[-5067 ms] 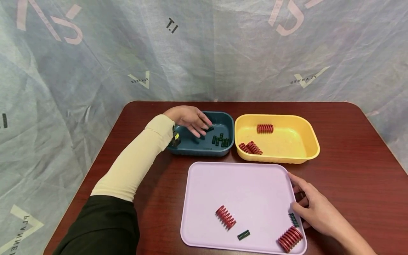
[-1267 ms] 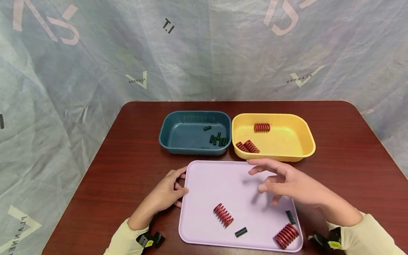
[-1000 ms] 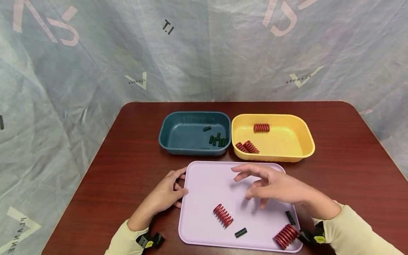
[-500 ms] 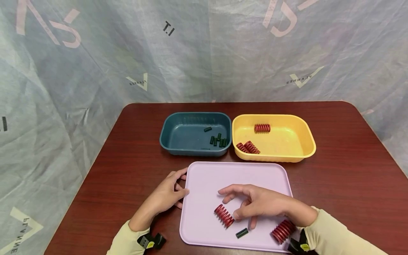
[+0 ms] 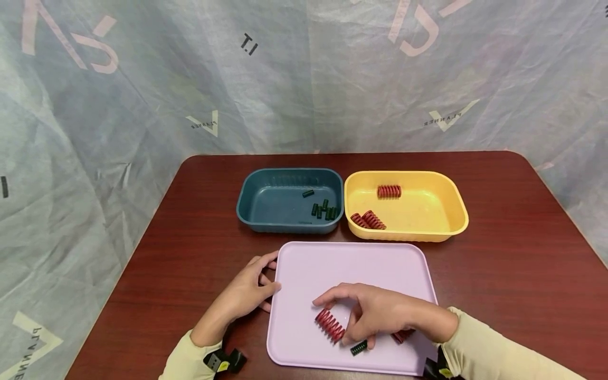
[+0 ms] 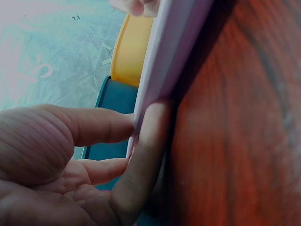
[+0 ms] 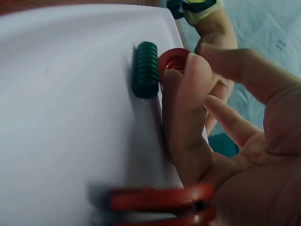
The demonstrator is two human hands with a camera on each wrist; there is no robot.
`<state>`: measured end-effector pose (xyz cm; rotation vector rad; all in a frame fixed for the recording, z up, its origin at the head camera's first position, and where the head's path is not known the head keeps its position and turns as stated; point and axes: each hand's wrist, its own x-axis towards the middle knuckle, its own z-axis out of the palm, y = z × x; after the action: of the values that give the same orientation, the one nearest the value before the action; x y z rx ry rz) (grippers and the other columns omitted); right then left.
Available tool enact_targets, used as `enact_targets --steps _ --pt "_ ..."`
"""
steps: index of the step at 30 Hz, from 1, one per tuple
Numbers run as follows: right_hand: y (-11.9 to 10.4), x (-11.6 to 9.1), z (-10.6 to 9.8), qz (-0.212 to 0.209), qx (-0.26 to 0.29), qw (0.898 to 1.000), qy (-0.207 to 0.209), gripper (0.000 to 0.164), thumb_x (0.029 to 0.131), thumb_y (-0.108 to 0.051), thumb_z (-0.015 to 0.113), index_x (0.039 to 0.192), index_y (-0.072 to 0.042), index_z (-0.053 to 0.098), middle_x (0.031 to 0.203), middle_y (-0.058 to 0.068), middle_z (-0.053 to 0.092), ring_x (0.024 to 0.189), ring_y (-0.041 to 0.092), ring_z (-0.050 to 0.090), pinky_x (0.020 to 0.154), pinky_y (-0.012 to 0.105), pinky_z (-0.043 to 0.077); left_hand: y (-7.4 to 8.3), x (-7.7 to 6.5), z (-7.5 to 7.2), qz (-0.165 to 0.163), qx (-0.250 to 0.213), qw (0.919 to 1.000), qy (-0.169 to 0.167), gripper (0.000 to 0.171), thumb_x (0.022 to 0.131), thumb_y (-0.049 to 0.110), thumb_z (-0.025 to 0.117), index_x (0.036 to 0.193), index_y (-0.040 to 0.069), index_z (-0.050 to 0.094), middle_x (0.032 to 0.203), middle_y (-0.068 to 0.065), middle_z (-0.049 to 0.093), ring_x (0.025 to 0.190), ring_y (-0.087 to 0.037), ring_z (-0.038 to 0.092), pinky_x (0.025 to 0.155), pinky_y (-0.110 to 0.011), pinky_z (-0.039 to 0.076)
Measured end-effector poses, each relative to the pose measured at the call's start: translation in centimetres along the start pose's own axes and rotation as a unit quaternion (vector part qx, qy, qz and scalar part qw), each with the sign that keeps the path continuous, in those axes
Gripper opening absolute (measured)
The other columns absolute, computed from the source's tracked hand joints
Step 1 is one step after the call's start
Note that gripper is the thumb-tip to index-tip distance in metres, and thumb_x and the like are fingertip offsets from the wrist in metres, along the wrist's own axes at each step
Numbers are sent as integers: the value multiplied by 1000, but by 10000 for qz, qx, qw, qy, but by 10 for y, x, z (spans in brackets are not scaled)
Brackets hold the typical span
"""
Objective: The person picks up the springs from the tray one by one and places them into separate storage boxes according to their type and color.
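Note:
My left hand (image 5: pixel 244 287) grips the left edge of the lilac tray (image 5: pixel 366 258); in the left wrist view a fingertip (image 6: pixel 157 122) lies under its rim. Over the tray, my right hand (image 5: pixel 375 311) has its curled thumb and index finger at the two ends of a red coil spring (image 5: pixel 329 325), which lies slanted. In the right wrist view one end of that red spring (image 7: pixel 171 61) shows behind the fingers. A small green spring (image 5: pixel 358 348) lies just beside the thumb. Another red spring (image 5: pixel 402 336) is mostly hidden under the right wrist.
Behind the tray, a dark teal bin (image 5: pixel 266 227) holds several green springs (image 5: pixel 319 211). A yellow bin (image 5: pixel 427 235) stands against its right side with red springs (image 5: pixel 389 191) inside. The brown table (image 5: pixel 513 253) reaches back to a grey sheet.
The left hand went from the teal bin to the tray's left edge. My right hand left the right edge, moved left and down to the red spring, which has shifted slightly.

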<state>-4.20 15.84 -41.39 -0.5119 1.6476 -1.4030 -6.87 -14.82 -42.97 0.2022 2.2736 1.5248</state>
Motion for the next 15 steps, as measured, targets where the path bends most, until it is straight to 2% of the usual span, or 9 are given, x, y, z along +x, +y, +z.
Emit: enact_targets --steps 4,7,11,15 --pt "0 2 6 -271 -585 9976 252 61 81 5 83 132 -24 68 118 5 59 59 15 64 43 23 53 0 -1 -1 -19 -14 10000 7 68 92 -8 68 155 3 42 130 -21 46 81 -24 62 51 -40 62" --pt "0 3 9 -419 -867 9947 367 56 81 6 82 128 -24 71 122 3 54 58 14 64 43 24 53 0 0 -1 -25 -26 10000 6 69 92 -8 68 155 3 42 130 -21 46 81 -24 62 51 -40 62" --pt "2 3 9 -490 -856 9941 459 53 83 4 81 128 -23 70 118 5 56 59 13 64 43 24 54 -1 0 -1 5 -45 10000 -18 69 92 -9 68 155 2 42 130 -21 46 82 -24 62 51 -40 62" --pt "4 2 6 -533 -584 9956 492 54 85 3 79 132 -21 66 119 8 60 60 15 66 44 28 56 -1 0 0 25 -42 10000 -11 68 92 -9 67 155 2 42 130 -21 46 82 -24 62 51 -40 62"
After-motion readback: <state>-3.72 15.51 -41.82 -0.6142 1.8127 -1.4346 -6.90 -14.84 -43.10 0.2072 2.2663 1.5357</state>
